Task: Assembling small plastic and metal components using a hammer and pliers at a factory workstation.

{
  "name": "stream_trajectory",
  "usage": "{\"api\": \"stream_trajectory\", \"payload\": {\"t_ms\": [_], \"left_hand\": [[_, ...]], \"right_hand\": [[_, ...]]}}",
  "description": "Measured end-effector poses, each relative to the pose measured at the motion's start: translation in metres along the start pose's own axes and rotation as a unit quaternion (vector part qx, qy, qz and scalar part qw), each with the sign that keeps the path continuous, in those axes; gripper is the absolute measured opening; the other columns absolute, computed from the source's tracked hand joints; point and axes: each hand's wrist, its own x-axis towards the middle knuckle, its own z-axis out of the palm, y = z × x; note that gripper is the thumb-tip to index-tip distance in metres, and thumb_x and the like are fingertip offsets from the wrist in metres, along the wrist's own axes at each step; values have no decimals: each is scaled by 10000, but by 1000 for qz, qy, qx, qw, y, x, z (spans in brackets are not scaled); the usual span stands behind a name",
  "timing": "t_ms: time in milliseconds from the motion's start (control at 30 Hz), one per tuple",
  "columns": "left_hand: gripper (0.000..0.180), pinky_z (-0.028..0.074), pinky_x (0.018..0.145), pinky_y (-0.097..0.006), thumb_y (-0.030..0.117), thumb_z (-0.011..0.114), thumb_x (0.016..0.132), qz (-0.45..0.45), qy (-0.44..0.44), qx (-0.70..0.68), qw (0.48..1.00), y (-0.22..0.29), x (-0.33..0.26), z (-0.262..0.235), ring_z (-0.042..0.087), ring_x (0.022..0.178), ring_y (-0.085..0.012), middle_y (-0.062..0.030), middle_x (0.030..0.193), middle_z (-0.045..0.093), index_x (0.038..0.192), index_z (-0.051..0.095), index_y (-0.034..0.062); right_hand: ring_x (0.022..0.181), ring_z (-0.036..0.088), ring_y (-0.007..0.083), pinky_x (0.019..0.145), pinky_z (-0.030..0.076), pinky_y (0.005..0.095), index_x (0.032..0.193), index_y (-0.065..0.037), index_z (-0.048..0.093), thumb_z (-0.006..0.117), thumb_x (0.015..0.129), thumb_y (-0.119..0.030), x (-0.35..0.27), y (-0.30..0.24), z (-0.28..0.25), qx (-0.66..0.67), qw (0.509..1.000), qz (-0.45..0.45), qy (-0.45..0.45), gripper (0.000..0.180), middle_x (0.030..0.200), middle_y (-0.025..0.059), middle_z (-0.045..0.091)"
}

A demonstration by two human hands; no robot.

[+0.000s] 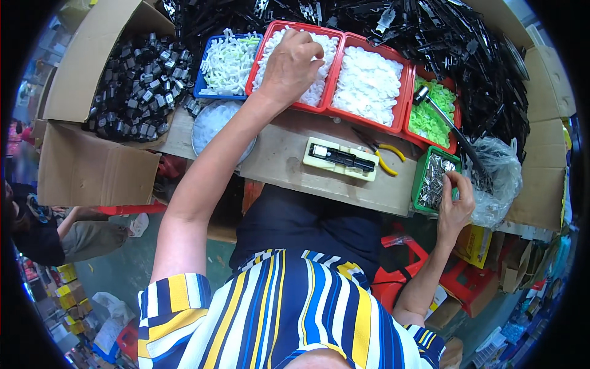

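My left hand (291, 66) reaches over a red tray (251, 79) of small white plastic parts. Its fingers are curled down among the parts, and whatever they pinch is hidden. At the right, my right hand (457, 202) is at the near right side of a green tray (420, 200) of small silvery metal pieces (437, 178). Thumb and forefinger come together there; what lies between them is too small to name. On the table between my hands rests a cream-coloured holder (313, 161) with a black, narrow assembly (347, 161) lying in it.
Yellow-handled pliers (388, 161) lie right of the holder. Beyond stand a blue tray (200, 86) of pale clips, a red tray of white discs (367, 83) and green parts (430, 117). A black-handled tool (452, 126) leans there. Black parts (144, 83) fill boxes around; a person (46, 227) sits left.
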Motion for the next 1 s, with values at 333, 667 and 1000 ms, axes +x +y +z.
{"api": "stream_trajectory", "payload": {"t_ms": [333,667,1000], "left_hand": [[122,433,649,-183,114,689,916,-416,-107,-644,632,78,-60,-32,553,746,-54,10,864,637,1000,657,32],[120,416,652,-178,107,702,909,-404,-114,-711,564,93,-89,-28,535,754,-37,16,855,626,989,665,25],[106,457,769,-196,83,718,892,-356,-168,-539,745,92,-90,-37,565,834,-48,5,898,633,957,660,24]], "right_hand": [[778,662,196,696,507,294,931,24,682,673,817,77,16,-101,52,284,946,-125,-90,126,869,107,655],[750,656,223,656,503,323,911,5,689,696,798,70,16,-121,69,298,936,-148,-111,130,820,108,633],[705,638,232,620,494,325,865,8,650,712,782,49,21,-114,70,217,941,-188,-181,111,773,106,619]]}}
